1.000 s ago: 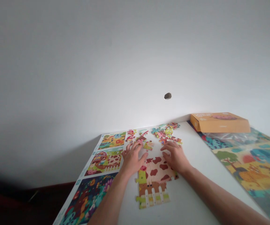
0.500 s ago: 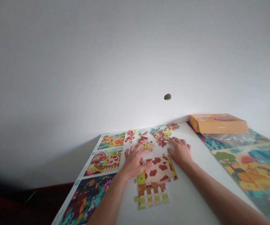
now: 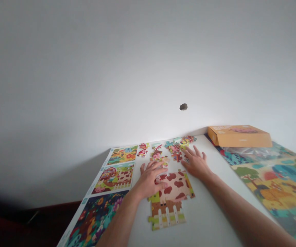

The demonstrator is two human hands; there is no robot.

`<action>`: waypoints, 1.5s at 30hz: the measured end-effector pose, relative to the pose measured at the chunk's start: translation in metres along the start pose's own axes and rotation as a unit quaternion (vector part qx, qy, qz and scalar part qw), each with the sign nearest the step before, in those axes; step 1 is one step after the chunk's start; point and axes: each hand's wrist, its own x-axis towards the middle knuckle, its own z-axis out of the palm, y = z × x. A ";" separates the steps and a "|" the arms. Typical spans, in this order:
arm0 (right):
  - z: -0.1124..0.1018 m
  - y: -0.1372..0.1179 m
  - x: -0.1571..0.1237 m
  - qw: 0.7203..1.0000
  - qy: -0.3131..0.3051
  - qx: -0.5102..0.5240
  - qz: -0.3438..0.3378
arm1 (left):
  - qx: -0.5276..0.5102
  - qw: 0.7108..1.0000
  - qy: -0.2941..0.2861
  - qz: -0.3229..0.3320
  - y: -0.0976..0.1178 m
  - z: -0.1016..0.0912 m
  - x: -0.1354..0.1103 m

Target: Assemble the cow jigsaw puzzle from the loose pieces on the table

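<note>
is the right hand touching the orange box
Apart: the head view shows a stretch of white table between the right hand and the orange box.

White table [image 3: 209,219], jigsaw puzzle [image 3: 176,188], loose pieces [image 3: 176,149], probably posters [image 3: 114,176]

The left hand [image 3: 149,180] rests on a cow jigsaw puzzle [image 3: 172,199] below loose pieces [image 3: 176,151].

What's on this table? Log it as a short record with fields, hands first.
Left hand: open, over the upper-left edge of the puzzle
Right hand: open, fingers spread, nearest the loose pieces
Puzzle: partly assembled jigsaw, brown-spotted cow and white picket fence
Loose pieces: scattered beyond the hands
Box: orange cardboard, far right
Left sheet: printed farm and garden pictures
Right sheet: large illustrated landscape
</note>
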 end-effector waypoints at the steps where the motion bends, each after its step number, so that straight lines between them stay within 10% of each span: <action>1: 0.001 0.000 0.000 1.000 -0.013 -0.002 -0.004 | -0.004 1.000 0.000 0.004 0.000 0.000 0.000; 25: 0.002 0.008 0.006 0.998 0.020 0.019 0.054 | -0.029 0.996 -0.058 0.066 0.020 -0.008 -0.004; 35: -0.001 0.008 0.006 0.985 0.126 0.096 0.062 | -0.063 0.993 -0.048 0.086 0.023 -0.004 -0.002; 39: -0.011 -0.001 0.000 0.964 0.132 0.227 -0.047 | -0.091 0.988 -0.053 0.116 0.027 -0.004 -0.002; 45: -0.030 -0.021 -0.017 0.919 -0.046 0.299 -0.252 | -0.067 0.991 -0.030 0.113 0.026 -0.008 -0.005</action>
